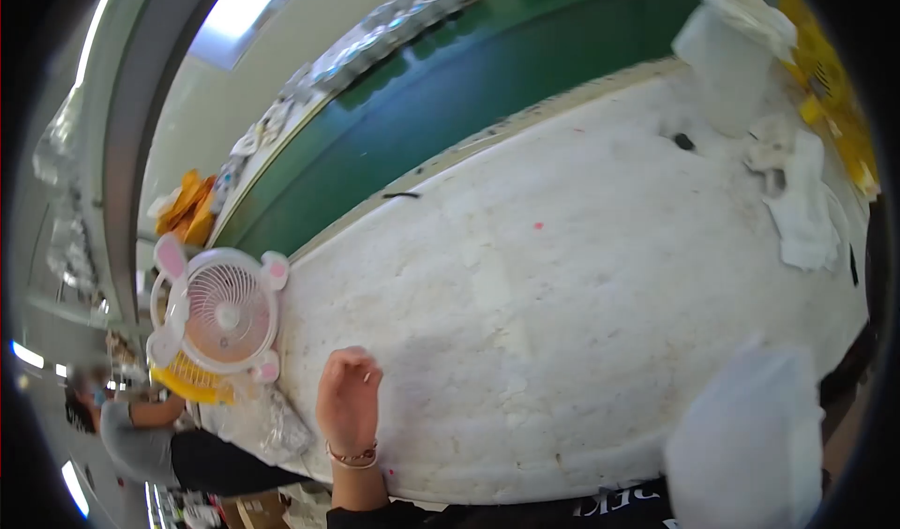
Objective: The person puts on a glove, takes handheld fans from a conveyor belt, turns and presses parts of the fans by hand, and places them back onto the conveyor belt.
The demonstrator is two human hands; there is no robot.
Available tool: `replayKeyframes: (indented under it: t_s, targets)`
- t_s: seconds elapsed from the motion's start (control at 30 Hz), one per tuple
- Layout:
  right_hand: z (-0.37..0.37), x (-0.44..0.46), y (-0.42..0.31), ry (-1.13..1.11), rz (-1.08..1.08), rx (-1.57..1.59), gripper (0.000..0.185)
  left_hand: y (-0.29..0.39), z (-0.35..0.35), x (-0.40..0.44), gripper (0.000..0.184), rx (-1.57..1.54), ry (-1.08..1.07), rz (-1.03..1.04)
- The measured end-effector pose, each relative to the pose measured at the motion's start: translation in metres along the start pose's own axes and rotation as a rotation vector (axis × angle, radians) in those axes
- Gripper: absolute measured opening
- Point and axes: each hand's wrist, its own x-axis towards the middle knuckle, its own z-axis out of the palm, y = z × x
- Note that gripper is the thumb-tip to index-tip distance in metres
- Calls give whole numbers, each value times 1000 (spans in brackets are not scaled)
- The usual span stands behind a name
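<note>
My left hand (pixel 349 400) is raised over the near left part of the white table (pixel 469 342), bracelets around its wrist. Its fingers are curled loosely together toward the thumb, and nothing shows in them. A blurred, pale white sheet-like item (pixel 745 440) hangs close to the camera at the lower right; I cannot make out its exact kind. No part of my right hand shows, and whether it is behind that white item is hidden. The nearest thing left of my left hand is a crumpled clear plastic bag (pixel 281 424).
A rabbit-eared fan (pixel 228 315) stands at the table's left end. Beyond the far edge runs a green conveyor belt (pixel 450 126), with packed items lined along its far side. White bags (pixel 736 56) and white cloth (pixel 802 201) lie far right. Another person (pixel 141 445) is at left.
</note>
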Motion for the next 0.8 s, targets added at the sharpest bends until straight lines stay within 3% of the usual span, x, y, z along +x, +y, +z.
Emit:
replayKeyframes:
  t_s: [0.17, 0.27, 0.3, 0.4, 0.43, 0.53, 0.73, 0.8]
  targets:
    - [11, -7, 23, 20, -104, 90, 8, 0, -4, -2, 23, 8, 35, 19]
    - [43, -9, 35, 406, -218, 101, 8, 0, 1, 0, 19, 41, 37, 18]
    - [7, 11, 39, -192, -176, 185, 8, 0, 1, 1, 18, 39, 22, 23]
    - [18, 18, 46, -167, -174, 157, 8, 1, 7, 1, 17, 15, 77, 21]
    - [9, 19, 50, -265, -194, 209, 12, -1, 6, 1, 18, 13, 57, 11]
    - [12, 7, 42, -28, -172, 184, 8, 1, -2, 1, 19, 14, 24, 9]
    - [-14, 0, -57, -109, 558, -577, 16, -1, -3, -1, 23, 24, 9, 7]
    - [-26, -6, -62, -144, 621, -716, 13, 1, -2, 0, 22, 23, -14, 13]
